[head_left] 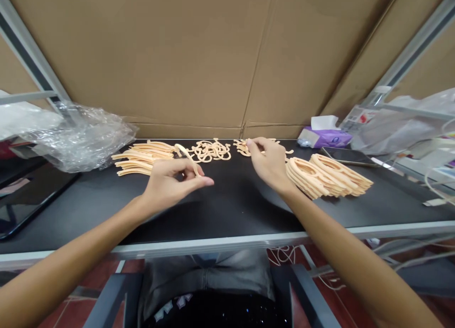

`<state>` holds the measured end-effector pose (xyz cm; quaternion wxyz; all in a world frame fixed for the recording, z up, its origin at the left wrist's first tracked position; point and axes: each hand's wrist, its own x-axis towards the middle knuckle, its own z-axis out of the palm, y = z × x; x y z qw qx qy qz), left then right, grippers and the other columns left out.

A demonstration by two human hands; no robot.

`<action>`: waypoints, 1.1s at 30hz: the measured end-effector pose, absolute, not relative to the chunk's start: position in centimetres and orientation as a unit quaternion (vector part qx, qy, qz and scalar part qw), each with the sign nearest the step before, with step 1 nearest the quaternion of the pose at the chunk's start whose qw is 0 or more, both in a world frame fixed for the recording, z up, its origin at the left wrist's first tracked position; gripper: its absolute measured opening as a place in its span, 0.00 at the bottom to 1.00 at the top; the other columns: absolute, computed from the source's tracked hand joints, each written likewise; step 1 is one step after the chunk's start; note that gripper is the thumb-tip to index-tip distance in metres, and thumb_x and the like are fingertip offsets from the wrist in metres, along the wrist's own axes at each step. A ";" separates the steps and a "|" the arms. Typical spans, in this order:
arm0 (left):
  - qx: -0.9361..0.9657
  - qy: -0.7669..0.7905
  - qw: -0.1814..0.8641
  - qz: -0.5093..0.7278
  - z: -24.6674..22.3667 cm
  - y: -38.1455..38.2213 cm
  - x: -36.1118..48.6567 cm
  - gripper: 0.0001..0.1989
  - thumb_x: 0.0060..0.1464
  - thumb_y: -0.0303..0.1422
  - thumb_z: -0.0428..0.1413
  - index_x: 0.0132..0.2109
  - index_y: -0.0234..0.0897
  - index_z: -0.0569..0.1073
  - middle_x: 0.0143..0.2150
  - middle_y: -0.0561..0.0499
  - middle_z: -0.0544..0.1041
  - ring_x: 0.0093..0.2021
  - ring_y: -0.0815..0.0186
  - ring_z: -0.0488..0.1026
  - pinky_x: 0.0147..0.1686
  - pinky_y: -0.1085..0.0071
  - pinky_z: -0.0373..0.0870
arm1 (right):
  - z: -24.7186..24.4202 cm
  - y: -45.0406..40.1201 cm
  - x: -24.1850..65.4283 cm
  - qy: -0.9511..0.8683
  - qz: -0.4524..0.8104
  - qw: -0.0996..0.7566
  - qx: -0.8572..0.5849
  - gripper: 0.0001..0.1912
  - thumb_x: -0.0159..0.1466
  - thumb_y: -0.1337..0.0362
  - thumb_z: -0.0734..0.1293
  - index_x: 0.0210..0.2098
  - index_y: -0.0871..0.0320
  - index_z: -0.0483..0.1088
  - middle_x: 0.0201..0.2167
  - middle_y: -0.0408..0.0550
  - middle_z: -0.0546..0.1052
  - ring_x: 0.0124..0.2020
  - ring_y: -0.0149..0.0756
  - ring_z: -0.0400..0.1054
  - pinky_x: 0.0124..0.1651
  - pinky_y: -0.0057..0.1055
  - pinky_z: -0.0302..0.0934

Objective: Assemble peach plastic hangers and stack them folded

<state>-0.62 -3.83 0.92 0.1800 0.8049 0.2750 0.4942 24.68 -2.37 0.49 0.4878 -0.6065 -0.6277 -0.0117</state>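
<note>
My left hand (174, 181) is closed in a pinch on a curved pale-wood-coloured strip (187, 158), held above the black table. Behind it lies a stack of similar long curved pieces (142, 157). My right hand (268, 161) reaches over a heap of small pale pieces (241, 147) at the back of the table. Its fingers are bent together, and whatever is between the fingertips is hidden. Between the hands, further back, is a pile of thin curly pieces (210, 150). Stacked flat pieces with oval openings (325, 176) lie right of my right wrist.
A purple tissue box (327, 136) and a dark phone (346, 156) are at the back right. Crumpled clear plastic (85, 136) and a dark flat device (35, 195) lie on the left. A cardboard wall (185, 58) rises behind the table (220, 219); cables hang at right.
</note>
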 end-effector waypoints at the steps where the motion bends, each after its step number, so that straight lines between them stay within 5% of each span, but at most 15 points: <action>1: 0.820 0.261 0.156 0.486 0.7 -4.0 -0.6 0.20 0.50 0.44 0.66 0.22 0.37 0.70 0.18 0.55 0.70 0.23 0.69 0.70 0.23 0.74 0.64 | 0.4 -2.5 24.7 -0.637 -0.031 0.473 -0.608 0.17 0.68 0.57 0.59 0.34 0.59 0.76 0.34 0.52 0.80 0.37 0.41 0.71 0.41 0.35 0.60; 6: 0.869 0.199 0.051 0.450 -0.3 -3.8 -0.4 0.23 0.54 0.44 0.64 0.21 0.36 0.66 0.16 0.59 0.62 0.18 0.74 0.60 0.21 0.74 0.57 | -0.5 -2.5 24.1 -0.685 -0.059 0.406 -0.602 0.16 0.67 0.60 0.59 0.32 0.58 0.76 0.31 0.50 0.79 0.34 0.39 0.69 0.38 0.32 0.57; 14: 0.946 0.116 -0.016 0.301 -1.6 -3.7 0.3 0.19 0.62 0.42 0.57 0.27 0.34 0.72 0.21 0.54 0.69 0.22 0.70 0.65 0.24 0.72 0.58 | -1.9 -2.1 21.5 -0.779 0.013 0.320 -0.539 0.12 0.67 0.64 0.61 0.36 0.58 0.76 0.35 0.48 0.79 0.36 0.36 0.69 0.40 0.31 0.58; 23: 0.951 0.079 -0.065 0.290 -2.4 -3.6 0.0 0.13 0.61 0.35 0.57 0.29 0.33 0.75 0.23 0.51 0.74 0.23 0.67 0.69 0.25 0.69 0.61 | 0.7 2.0 11.8 -0.865 0.104 0.350 -0.345 0.08 0.64 0.65 0.69 0.41 0.61 0.79 0.37 0.48 0.76 0.38 0.32 0.68 0.46 0.31 0.60; 27: 0.953 0.077 -0.051 0.288 -2.4 -3.6 -0.2 0.12 0.61 0.33 0.56 0.30 0.34 0.76 0.25 0.50 0.77 0.24 0.67 0.72 0.26 0.70 0.64 | 0.7 3.4 8.4 -0.912 0.046 0.272 -0.304 0.15 0.60 0.58 0.74 0.44 0.57 0.79 0.45 0.51 0.72 0.48 0.40 0.65 0.53 0.38 0.59; 33: 0.954 0.075 -0.036 0.287 -2.4 -3.6 -0.4 0.13 0.62 0.34 0.55 0.30 0.33 0.76 0.24 0.50 0.77 0.24 0.66 0.73 0.26 0.71 0.65 | 0.6 3.8 7.5 -0.929 -0.035 0.224 -0.293 0.04 0.64 0.64 0.70 0.35 0.54 0.79 0.44 0.52 0.73 0.48 0.43 0.65 0.54 0.43 0.63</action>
